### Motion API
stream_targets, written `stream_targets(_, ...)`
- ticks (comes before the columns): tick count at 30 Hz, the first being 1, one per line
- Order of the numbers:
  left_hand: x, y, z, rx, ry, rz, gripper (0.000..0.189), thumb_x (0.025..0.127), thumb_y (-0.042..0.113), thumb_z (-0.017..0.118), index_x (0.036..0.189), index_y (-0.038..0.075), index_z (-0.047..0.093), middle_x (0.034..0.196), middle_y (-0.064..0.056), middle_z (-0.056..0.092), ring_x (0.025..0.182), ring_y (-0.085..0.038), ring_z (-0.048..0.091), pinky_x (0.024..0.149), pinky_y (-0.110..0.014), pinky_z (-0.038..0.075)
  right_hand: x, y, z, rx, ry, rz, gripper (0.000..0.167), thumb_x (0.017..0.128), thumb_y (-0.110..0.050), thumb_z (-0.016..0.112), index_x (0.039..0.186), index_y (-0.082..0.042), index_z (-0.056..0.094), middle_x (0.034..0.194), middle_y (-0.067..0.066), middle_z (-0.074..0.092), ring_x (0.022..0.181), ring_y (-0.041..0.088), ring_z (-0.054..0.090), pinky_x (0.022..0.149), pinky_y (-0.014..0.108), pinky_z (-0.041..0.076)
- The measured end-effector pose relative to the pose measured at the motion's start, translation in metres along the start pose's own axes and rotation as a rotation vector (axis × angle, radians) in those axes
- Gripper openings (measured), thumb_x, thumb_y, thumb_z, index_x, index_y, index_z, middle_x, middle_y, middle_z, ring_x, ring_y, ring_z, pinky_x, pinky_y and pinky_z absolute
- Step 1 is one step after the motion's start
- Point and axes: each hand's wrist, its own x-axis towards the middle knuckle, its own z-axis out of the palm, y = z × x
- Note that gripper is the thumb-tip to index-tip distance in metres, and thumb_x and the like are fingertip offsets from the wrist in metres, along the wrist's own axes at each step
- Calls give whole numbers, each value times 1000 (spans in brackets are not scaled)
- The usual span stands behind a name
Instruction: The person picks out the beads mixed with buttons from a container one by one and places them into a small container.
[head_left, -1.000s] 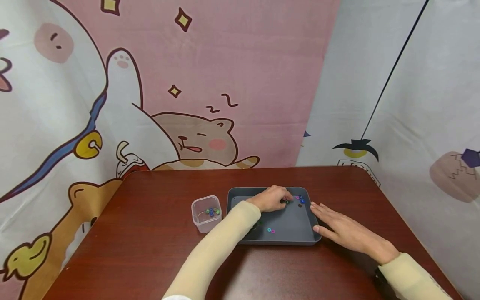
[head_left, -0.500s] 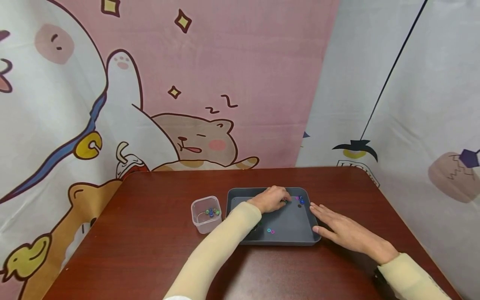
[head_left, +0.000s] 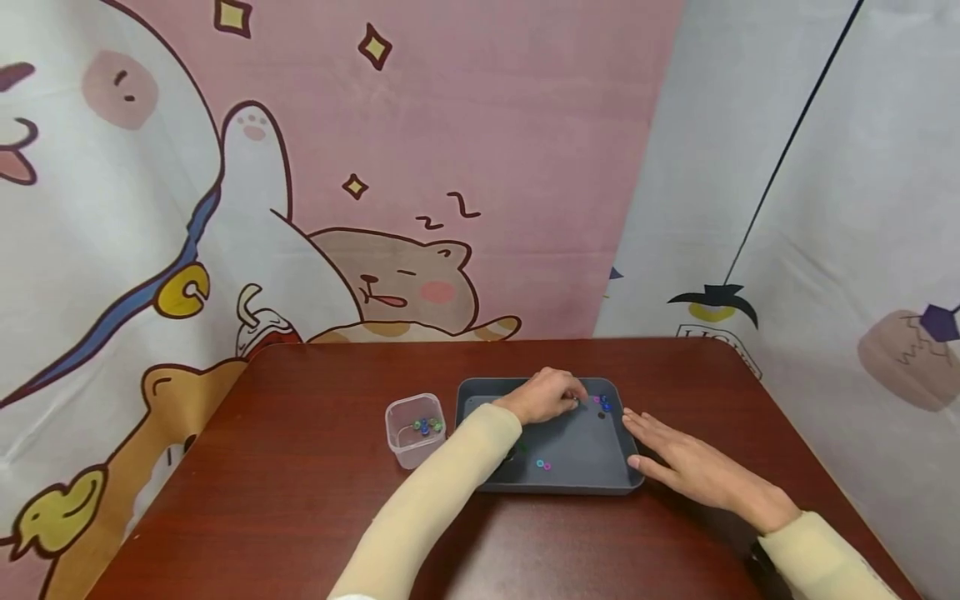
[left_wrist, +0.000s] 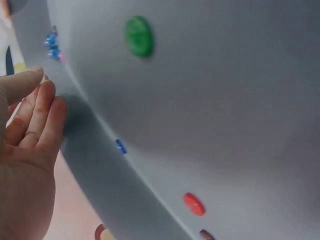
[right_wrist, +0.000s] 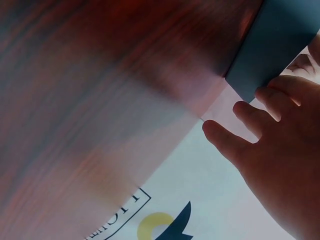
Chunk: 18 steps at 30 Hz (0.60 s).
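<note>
My left hand (head_left: 542,397) reaches over the far part of the grey tray (head_left: 581,450). Its thumb and index fingertips pinch a tiny bead, mostly hidden by the fingers. Just right of them lie several blue beads (head_left: 606,406) and a pink ring (head_left: 597,399). A cyan ring (head_left: 540,463) and another pink ring (head_left: 547,467) are near the tray's front. The left wrist view shows a green bead (left_wrist: 139,36), a red bead (left_wrist: 194,204) and a small blue one (left_wrist: 120,146) on the tray. With fingers straight, my right hand (head_left: 697,467) is at the tray's right rim.
A clear plastic container (head_left: 401,454) with several green and blue beads stands left of the tray. Both are on a reddish-brown table (head_left: 300,483). Behind it hangs a cartoon-print cloth (head_left: 525,208). My left forearm (head_left: 435,492) crosses the tray's front left.
Green beads seen by my left fingertips earlier are no longer visible there; the fingertips have lifted slightly. The right hand stays at the rim. The head view has shifted a little.
</note>
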Motion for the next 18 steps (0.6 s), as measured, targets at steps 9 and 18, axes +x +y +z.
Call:
stream_targets(9, -14, 14, -30, -53, 41, 47, 24, 102, 13, 67, 125, 10, 75, 121, 1, 71, 100, -3, 65, 82, -11, 49, -1, 1, 0, 7, 2, 14, 76, 102, -55, 57, 159, -7, 40, 165, 13, 36, 149, 46, 32, 111, 67, 36)
stream_targets(18, -43, 21, -67, -87, 94, 32, 24, 103, 20, 67, 125, 16, 75, 120, 6, 70, 102, -1, 64, 84, -12, 49, 1, 0, 0, -1, -1, 15, 77, 102, -56, 57, 160, -7, 40, 165, 15, 35, 149, 47, 32, 110, 69, 35)
